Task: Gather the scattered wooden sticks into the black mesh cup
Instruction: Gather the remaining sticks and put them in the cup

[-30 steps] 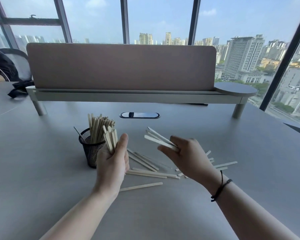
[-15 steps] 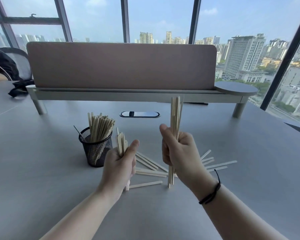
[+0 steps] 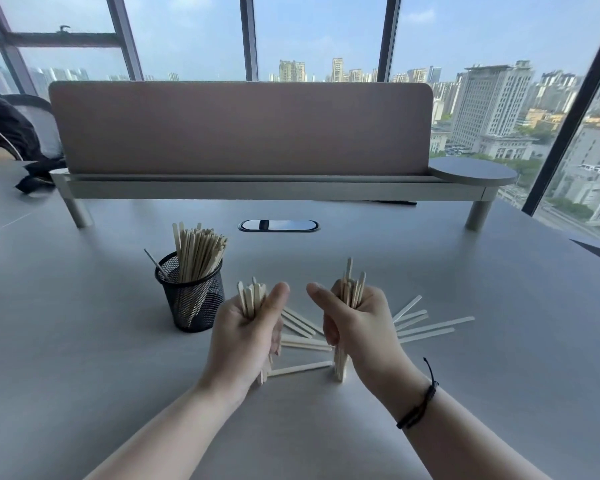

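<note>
The black mesh cup (image 3: 192, 301) stands left of centre on the grey table, holding a leaning sheaf of wooden sticks (image 3: 199, 252). My left hand (image 3: 248, 332) is just right of the cup, closed around an upright bundle of sticks (image 3: 252, 295) whose lower ends touch the table. My right hand (image 3: 355, 327) grips a second upright bundle (image 3: 351, 285), also standing on the tabletop. Loose sticks (image 3: 430, 327) lie fanned out to the right of my right hand, and more loose sticks (image 3: 300, 342) lie between and under my hands.
A long desk shelf with a pink-brown partition (image 3: 239, 129) runs across the back of the table (image 3: 84, 358). An oval cable port (image 3: 278, 225) sits behind the cup. Dark clothing (image 3: 32, 174) lies at the far left. Windows stand behind.
My right hand turned its bundle from flat to upright, then slid down it so less stands above the fist. My left hand shifted right, away from the cup, and lowered its bundle onto the table.
</note>
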`<state>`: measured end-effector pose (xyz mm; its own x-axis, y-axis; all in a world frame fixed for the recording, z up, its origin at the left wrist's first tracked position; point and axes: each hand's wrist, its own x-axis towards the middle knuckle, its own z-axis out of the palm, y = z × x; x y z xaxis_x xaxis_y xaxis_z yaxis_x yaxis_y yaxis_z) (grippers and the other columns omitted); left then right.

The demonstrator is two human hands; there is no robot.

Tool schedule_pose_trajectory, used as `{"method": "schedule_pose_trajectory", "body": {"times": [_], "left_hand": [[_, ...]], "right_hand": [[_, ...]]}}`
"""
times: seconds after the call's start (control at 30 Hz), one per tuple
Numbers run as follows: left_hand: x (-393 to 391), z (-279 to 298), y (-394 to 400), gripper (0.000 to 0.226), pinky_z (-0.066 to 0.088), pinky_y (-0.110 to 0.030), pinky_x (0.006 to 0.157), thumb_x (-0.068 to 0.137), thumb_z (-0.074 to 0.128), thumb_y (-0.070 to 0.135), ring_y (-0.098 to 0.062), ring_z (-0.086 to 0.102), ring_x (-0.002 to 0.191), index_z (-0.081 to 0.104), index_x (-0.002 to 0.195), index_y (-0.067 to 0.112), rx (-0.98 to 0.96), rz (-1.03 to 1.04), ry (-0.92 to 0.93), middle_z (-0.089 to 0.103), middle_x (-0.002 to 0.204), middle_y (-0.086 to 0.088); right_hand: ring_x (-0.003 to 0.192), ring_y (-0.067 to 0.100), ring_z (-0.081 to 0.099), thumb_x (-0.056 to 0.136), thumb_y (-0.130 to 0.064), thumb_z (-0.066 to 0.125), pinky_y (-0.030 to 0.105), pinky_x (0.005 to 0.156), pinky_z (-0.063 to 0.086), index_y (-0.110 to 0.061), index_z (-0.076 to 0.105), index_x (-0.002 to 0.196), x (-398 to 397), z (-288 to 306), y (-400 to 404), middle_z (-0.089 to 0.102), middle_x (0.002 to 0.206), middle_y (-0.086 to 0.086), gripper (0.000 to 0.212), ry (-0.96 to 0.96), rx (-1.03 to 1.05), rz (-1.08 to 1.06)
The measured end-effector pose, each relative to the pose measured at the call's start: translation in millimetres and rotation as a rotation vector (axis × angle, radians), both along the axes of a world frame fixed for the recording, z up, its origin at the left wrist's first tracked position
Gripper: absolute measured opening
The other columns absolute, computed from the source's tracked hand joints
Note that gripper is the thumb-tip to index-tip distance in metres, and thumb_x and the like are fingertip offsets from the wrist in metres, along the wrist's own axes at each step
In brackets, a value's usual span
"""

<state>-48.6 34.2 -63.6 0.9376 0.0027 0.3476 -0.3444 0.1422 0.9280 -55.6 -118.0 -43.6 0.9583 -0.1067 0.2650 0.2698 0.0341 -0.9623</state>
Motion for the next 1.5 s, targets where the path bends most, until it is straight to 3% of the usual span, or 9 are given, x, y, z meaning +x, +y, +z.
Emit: {"method": "schedule_pose_trajectory", "body": {"times": [0.23, 0.37, 0.67, 0.8, 0.93, 1.03, 1.23, 1.37, 1.5], "left_hand": [[0.8, 0.4, 0.8, 0.053, 0.045, -0.035, 0.049, 0.084, 0.073, 0.040, -0.025, 0.043, 0.043, 0.049, 0.054, 0.003, 0.092, 0.033, -0.044, 0.044, 0.044, -0.012], [-3.2, -2.2, -4.7, 0.068, 0.028, -0.041, 0.043, 0.086, 0.073, 0.047, -0.028, 0.029, 0.042, 0.036, 0.057, -0.002, 0.134, 0.055, 0.027, 0.030, 0.046, -0.021], [14.4, 83.6, 37.4, 0.060, 0.008, -0.032, 0.047, 0.097, 0.058, 0.038, -0.017, 0.009, 0.045, 0.017, 0.057, 0.022, -0.290, 0.104, 0.073, 0.012, 0.050, 0.000], [41.7, 129.0, 77.0, 0.061, 0.038, -0.029, 0.044, 0.100, 0.053, 0.043, -0.020, 0.026, 0.042, 0.023, 0.052, 0.020, -0.306, 0.304, -0.015, 0.017, 0.048, -0.002], [70.3, 126.1, 96.5, 0.059, 0.054, -0.028, 0.066, 0.096, 0.055, 0.047, -0.015, 0.058, 0.049, 0.052, 0.047, 0.014, 0.001, 0.491, 0.051, 0.053, 0.046, 0.000], [81.2, 107.8, 104.4, 0.049, 0.044, -0.021, 0.054, 0.094, 0.056, 0.050, -0.004, 0.061, 0.054, 0.064, 0.060, 0.016, 0.285, 0.557, 0.068, 0.065, 0.054, 0.009], [90.0, 68.1, 120.3, 0.048, 0.051, -0.041, 0.091, 0.081, 0.053, 0.073, -0.014, 0.062, 0.108, 0.059, 0.101, 0.031, 0.386, 0.541, 0.135, 0.068, 0.112, 0.007], [81.0, 43.3, 120.4, 0.071, 0.046, -0.044, 0.104, 0.073, 0.051, 0.081, -0.006, 0.060, 0.117, 0.054, 0.125, 0.033, 0.290, 0.374, 0.084, 0.063, 0.126, 0.011], [78.7, 35.2, 127.8, 0.105, 0.039, -0.042, 0.112, 0.067, 0.053, 0.089, -0.004, 0.049, 0.133, 0.031, 0.151, 0.031, 0.475, 0.207, 0.031, 0.054, 0.144, 0.011]], "right_hand": [[0.039, 0.020, 0.032, 0.081, -0.028, 0.076, 0.030, 0.045, 0.030, -0.012, 0.041, 0.052, 1.0, 0.8, -1.6, 0.036, 0.044, 0.007, 0.048, 0.086, 0.019, 0.096], [0.040, 0.016, 0.020, 0.090, -0.022, 0.071, 0.027, 0.045, 0.021, -0.023, 0.033, 0.045, 0.6, 6.1, 1.1, 0.026, 0.043, 0.002, 0.059, 0.177, 0.028, 0.139], [0.045, 0.015, 0.010, 0.085, -0.030, 0.064, 0.033, 0.049, 0.009, -0.026, 0.021, 0.054, 28.1, 65.7, 57.4, 0.016, 0.047, -0.003, 0.053, 0.106, 0.234, 0.284], [0.037, 0.015, 0.022, 0.094, -0.037, 0.060, 0.030, 0.047, 0.023, -0.025, 0.028, 0.042, 55.3, 101.5, 109.1, 0.024, 0.040, -0.004, 0.062, 0.004, 0.261, 0.283], [0.037, 0.015, 0.033, 0.095, -0.043, 0.061, 0.029, 0.051, 0.035, -0.021, 0.035, 0.044, 79.5, 115.7, 147.8, 0.031, 0.042, -0.003, 0.060, 0.043, 0.261, 0.226], [0.039, 0.012, 0.040, 0.094, -0.038, 0.065, 0.030, 0.056, 0.042, -0.023, 0.040, 0.043, 96.3, 106.8, 165.8, 0.037, 0.042, -0.005, 0.059, 0.048, 0.274, 0.214], [0.063, 0.011, 0.059, 0.092, -0.033, 0.068, 0.024, 0.057, 0.049, -0.011, 0.064, 0.074, 112.2, 88.3, 153.4, 0.066, 0.070, 0.000, 0.029, -0.087, -0.214, 0.070], [0.054, 0.000, 0.051, 0.102, -0.042, 0.049, 0.026, 0.060, 0.043, -0.028, 0.058, 0.062, 104.7, 80.3, 142.4, 0.056, 0.052, -0.021, 0.043, -0.141, -0.564, 0.151], [0.120, 0.023, 0.060, 0.100, -0.063, 0.025, 0.044, 0.107, 0.043, -0.010, 0.067, 0.118, 96.9, 64.1, 136.9, 0.070, 0.122, 0.007, 0.070, -0.064, -0.676, 0.321]]}}
